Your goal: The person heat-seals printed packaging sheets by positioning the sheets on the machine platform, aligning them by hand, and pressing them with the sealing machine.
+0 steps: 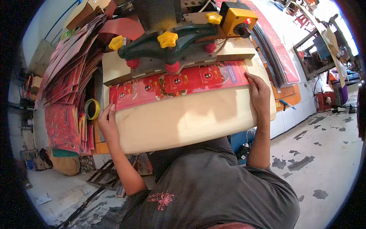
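A long red printed plastic sheet (152, 93) with food pictures lies across a cream board (187, 118), its far edge under or against the machine's bar. At the sheet's left end, my left hand (108, 123) is closed with thumb and fingers on the corner. My right hand (260, 91) pinches the sheet's right end, its wrist resting over the board's edge. Just beyond the sheet stands a machine with a dark green clamp arm (148, 45), yellow star knobs (167, 39) and red feet (172, 67).
Stacks of red printed sheets (63, 122) rise on the left, with a yellow tape roll (92, 109) beside them. A yellow control box (239, 21) shows a red light. More red sheets (280, 65) lie at right, near a blue pen (287, 104).
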Tool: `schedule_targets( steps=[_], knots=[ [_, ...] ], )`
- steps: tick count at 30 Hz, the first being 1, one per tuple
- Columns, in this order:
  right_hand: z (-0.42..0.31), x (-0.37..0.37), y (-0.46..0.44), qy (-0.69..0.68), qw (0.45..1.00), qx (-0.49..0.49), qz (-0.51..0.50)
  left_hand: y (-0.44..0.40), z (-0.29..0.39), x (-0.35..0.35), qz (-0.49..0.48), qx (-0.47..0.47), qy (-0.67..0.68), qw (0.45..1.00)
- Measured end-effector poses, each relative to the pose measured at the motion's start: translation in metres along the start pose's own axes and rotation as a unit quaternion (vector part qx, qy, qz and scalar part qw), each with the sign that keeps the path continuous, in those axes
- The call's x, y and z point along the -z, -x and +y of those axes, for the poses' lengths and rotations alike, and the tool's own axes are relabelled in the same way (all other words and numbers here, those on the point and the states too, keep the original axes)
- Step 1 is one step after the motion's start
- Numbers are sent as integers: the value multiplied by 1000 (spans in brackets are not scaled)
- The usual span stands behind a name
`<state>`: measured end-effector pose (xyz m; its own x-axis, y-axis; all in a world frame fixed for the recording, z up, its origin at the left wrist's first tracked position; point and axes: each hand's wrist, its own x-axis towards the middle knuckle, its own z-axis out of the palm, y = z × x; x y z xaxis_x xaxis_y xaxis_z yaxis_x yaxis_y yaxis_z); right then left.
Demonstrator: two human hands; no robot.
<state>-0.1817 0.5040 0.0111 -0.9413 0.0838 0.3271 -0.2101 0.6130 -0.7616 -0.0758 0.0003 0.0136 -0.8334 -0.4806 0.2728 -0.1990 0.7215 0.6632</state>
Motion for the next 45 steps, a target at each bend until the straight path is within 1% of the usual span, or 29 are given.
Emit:
schedule_targets(
  steps=[8, 10, 12, 13, 14, 16, 17, 20, 22, 25, 28, 32, 34, 35, 37, 39, 40, 42, 45],
  knots=[
    [-5, 2, 0, 9, 1000, -21, -15, -1, -1, -1, -6, 11, 16, 1000],
    [-9, 1, 0, 3, 999, -30, -18, -1, -4, -1, -1, -5, 12, 1000],
    [-12, 0, 1, -10, 999, -30, -3, -1, 0, -2, 2, 3, 12, 1000],
    [-12, 0, 1, -16, 999, -29, -11, 0, 2, 0, 8, 12, 11, 1000],
    [-12, 1, 2, -2, 1000, -24, -8, 1, -3, 0, 17, 20, -1, 1000],
    [-11, 1, 2, 10, 1000, -25, -12, -2, -20, -4, 19, -35, 13, 999],
    [-9, 0, 1, 15, 1000, -21, -16, -2, -18, -1, 31, -25, 0, 999],
    [-16, -1, 1, 16, 999, -21, -29, -1, -8, -1, 26, -16, -2, 1000],
    [-14, -2, 1, 13, 999, -34, -21, -1, -3, 2, 5, 11, 11, 1000],
    [-17, -1, 0, 27, 999, -33, -24, -1, -2, 3, 4, 12, 10, 1000],
    [-12, -2, 1, 9, 999, -32, -21, -1, -3, 1, 15, -10, 22, 1000],
    [-9, -1, 0, 13, 999, -23, -26, -2, -10, 1, 10, -9, 19, 1000],
    [-18, -2, 2, -2, 999, -45, -14, -2, -9, 0, -1, 20, 14, 1000],
    [-14, 0, 2, 13, 999, -37, -17, -2, -13, -2, -7, 16, 21, 1000],
    [-8, 2, 2, 41, 999, -15, -24, -4, -28, -6, 8, -20, 51, 998],
    [-1, 1, 1, 30, 999, 10, -10, -3, -28, -5, 11, -27, 3, 1000],
    [-1, 0, 1, 33, 999, 4, -8, -2, -22, -4, -3, -35, 15, 999],
    [-5, 1, 1, 12, 1000, 0, 2, -2, -11, -2, 11, -12, 12, 1000],
    [1, 0, -1, 4, 1000, -2, 4, -3, -16, -3, 0, -5, 19, 1000]
  ],
)
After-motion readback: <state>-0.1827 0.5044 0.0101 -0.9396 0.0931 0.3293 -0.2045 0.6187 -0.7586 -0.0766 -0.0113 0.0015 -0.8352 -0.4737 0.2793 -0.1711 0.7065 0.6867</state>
